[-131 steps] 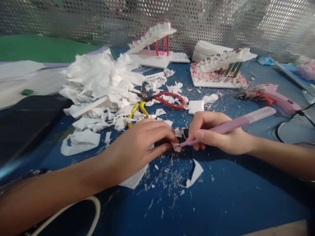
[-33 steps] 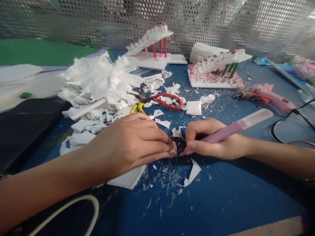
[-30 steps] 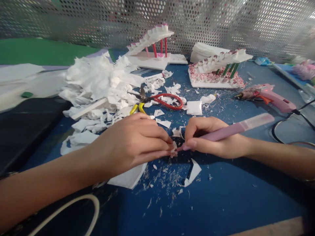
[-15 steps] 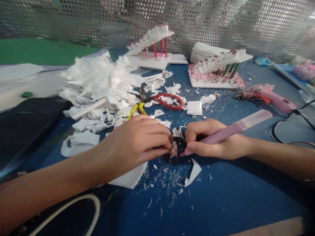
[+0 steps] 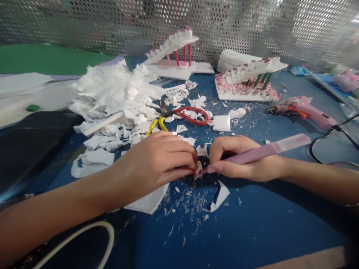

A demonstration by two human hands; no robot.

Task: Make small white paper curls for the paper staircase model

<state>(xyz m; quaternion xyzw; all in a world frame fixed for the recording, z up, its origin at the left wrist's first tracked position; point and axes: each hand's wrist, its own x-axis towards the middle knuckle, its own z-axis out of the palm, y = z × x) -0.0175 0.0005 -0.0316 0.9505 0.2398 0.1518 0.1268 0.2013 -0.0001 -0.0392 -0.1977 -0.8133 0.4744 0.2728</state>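
Observation:
My left hand is closed, its fingertips pinching a small crumpled piece of white and pinkish paper just above the blue table. In my right hand is a pink marker pen with a translucent rear end, gripped as for writing. Its tip meets the right side of the paper piece. White scraps and fine shreds lie around both hands. Beyond my left hand are red-handled scissors and yellow-handled pliers, both partly covered.
A heap of torn white paper fills the back left. Two white stepped models stand at the back by a perforated metal screen. A pink glue gun with its cable lies at right, a black flat object at left.
The marker has shifted slightly left, its rear end dipping, and its tip now reaches the paper piece. My left hand keeps its pinch in nearly the same place.

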